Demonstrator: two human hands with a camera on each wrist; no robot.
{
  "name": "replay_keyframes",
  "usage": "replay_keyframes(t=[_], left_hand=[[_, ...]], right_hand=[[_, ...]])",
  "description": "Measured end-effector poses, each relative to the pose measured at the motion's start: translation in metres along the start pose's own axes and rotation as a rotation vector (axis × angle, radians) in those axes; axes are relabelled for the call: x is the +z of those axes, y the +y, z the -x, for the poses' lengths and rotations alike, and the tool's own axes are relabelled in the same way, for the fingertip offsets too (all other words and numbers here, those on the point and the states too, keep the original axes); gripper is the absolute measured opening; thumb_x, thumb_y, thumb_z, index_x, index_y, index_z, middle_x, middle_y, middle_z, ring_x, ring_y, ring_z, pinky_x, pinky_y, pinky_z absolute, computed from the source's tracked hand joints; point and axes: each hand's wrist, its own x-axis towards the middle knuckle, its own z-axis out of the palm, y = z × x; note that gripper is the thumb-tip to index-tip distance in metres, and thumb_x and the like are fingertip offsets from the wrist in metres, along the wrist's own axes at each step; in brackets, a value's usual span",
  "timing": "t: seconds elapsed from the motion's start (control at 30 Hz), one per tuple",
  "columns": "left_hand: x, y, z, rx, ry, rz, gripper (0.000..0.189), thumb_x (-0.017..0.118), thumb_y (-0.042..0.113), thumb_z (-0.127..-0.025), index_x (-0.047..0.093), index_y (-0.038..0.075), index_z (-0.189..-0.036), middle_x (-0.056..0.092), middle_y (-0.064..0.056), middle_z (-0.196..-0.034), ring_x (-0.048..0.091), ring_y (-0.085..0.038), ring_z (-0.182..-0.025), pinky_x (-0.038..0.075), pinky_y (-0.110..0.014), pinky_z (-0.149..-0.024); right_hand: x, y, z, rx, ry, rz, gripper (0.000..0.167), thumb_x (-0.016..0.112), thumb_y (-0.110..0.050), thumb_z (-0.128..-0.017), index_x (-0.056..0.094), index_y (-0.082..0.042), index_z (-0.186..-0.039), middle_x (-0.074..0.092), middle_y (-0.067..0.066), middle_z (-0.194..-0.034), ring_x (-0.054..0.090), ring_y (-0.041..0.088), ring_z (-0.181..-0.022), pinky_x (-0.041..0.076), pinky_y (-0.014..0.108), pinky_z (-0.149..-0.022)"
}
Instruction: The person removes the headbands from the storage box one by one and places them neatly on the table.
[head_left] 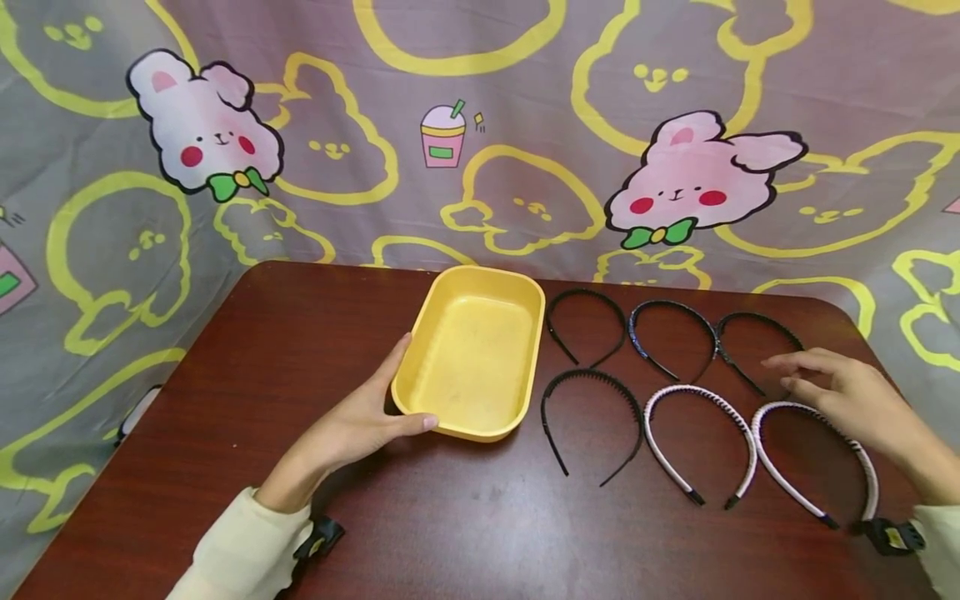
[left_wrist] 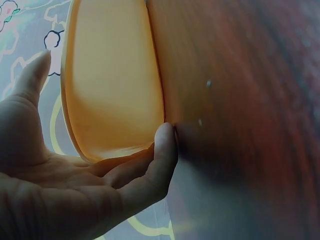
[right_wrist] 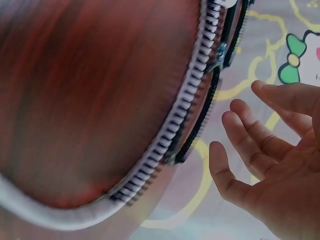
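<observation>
A yellow plastic tray stands on the dark table, its inside bare. My left hand holds it at the near left corner, thumb over the front rim and fingers along the left wall. In the left wrist view the fingers press the tray's outer side. My right hand hovers over the rightmost headbands with fingers loosely spread and nothing in them. Below it lies a pale ribbed headband; at its fingertips is a black headband. The right wrist view shows the pale headband's toothed inner side.
Several more headbands lie right of the tray: a black one and a blue-black glittery one behind, a toothed black one and another pale one in front. A cartoon-printed curtain hangs behind the table.
</observation>
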Motion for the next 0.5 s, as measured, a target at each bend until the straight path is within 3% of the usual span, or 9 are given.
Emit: replay_keyframes(t=[0.13,0.27,0.4,0.5], left_hand=[[-0.002,0.0,0.001,-0.008,0.009,-0.031,0.115,0.083,0.033,-0.091,0.001,0.021,-0.17,0.007,-0.006,-0.178,0.011,-0.031,-0.163,0.01,-0.06,-0.13],[-0.005,0.0,0.004,-0.022,0.021,-0.049,0.112,0.082,0.034,-0.092,0.003,0.021,-0.171,0.01,-0.008,-0.177,0.016,-0.033,-0.162,0.014,-0.061,-0.129],[-0.009,-0.002,0.006,-0.015,0.024,-0.044,0.109,0.08,0.032,-0.094,0.002,0.019,-0.17,0.015,-0.013,-0.176,0.03,-0.037,-0.158,0.028,-0.058,-0.126],[-0.013,-0.003,0.007,0.008,0.027,-0.043,0.104,0.075,0.031,-0.098,0.003,0.015,-0.17,0.023,-0.019,-0.173,0.039,-0.041,-0.152,0.041,-0.055,-0.119]], right_hand=[[0.003,-0.012,-0.003,-0.02,0.009,0.014,0.023,0.07,-0.007,-0.098,0.075,-0.009,-0.121,0.07,-0.015,-0.096,0.056,-0.01,-0.072,0.039,0.015,-0.063],[0.008,-0.022,-0.006,-0.041,0.024,0.026,0.024,0.07,-0.012,-0.1,0.075,-0.008,-0.123,0.074,0.001,-0.102,0.051,-0.011,-0.072,0.039,0.018,-0.062],[0.013,-0.03,-0.01,-0.06,0.049,0.021,0.027,0.069,-0.017,-0.101,0.073,-0.007,-0.126,0.074,0.02,-0.121,0.044,-0.025,-0.093,0.038,0.015,-0.072],[0.016,-0.035,-0.013,-0.075,0.077,0.044,0.03,0.068,-0.021,-0.103,0.071,-0.007,-0.129,0.072,0.022,-0.125,0.048,-0.019,-0.105,0.039,0.024,-0.084]])
